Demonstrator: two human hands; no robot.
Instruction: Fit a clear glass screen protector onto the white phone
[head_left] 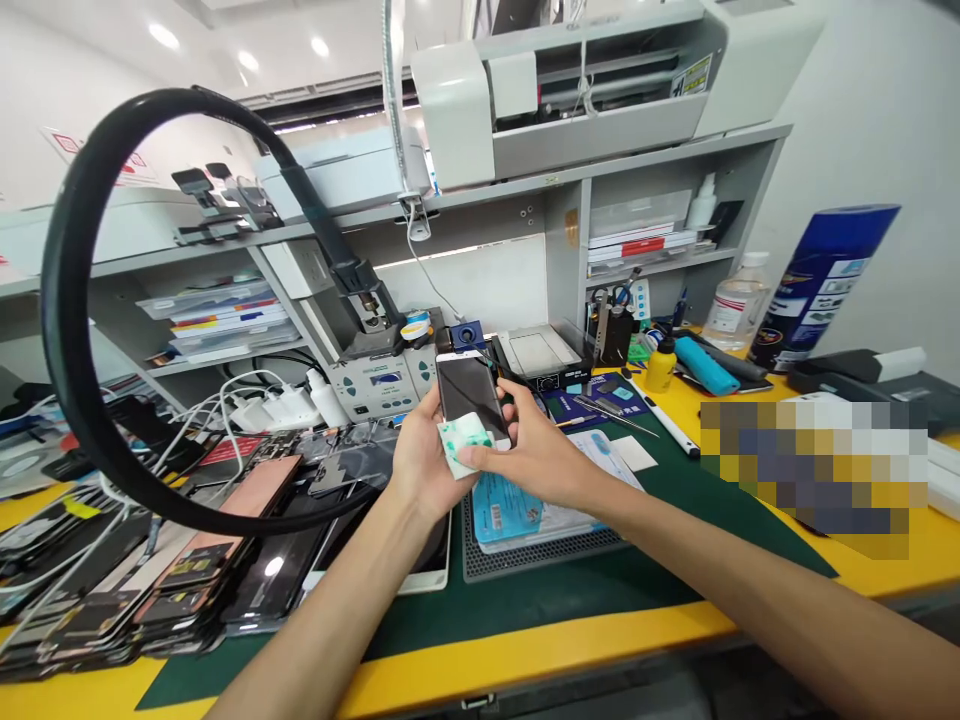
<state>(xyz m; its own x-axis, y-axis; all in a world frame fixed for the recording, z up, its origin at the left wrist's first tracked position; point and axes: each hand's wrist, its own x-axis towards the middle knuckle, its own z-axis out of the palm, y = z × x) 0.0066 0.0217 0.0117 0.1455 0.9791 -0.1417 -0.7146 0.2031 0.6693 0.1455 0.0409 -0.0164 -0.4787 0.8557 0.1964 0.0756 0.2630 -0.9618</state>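
Note:
A phone (469,388) with a dark screen and light border is held up at the centre, tilted towards me. My left hand (420,455) wraps round its left side from below. On the right, my right hand (532,445) has its fingers curled at the phone's edge, its thumb pressing a white cloth (463,440) with green marks against the lower screen. The fingertips behind the phone are hidden. Just below and to the right lies a blue and white packet (506,508) on a dark perforated mat (540,563).
Stacked phones (180,590) fill the left side, beneath a black hose (56,300). Tweezers (619,412) and a white pen-like tool (671,425) lie right of the hands. Behind stand a grey control unit (386,385), a yellow bottle (661,366) and shelves (660,265).

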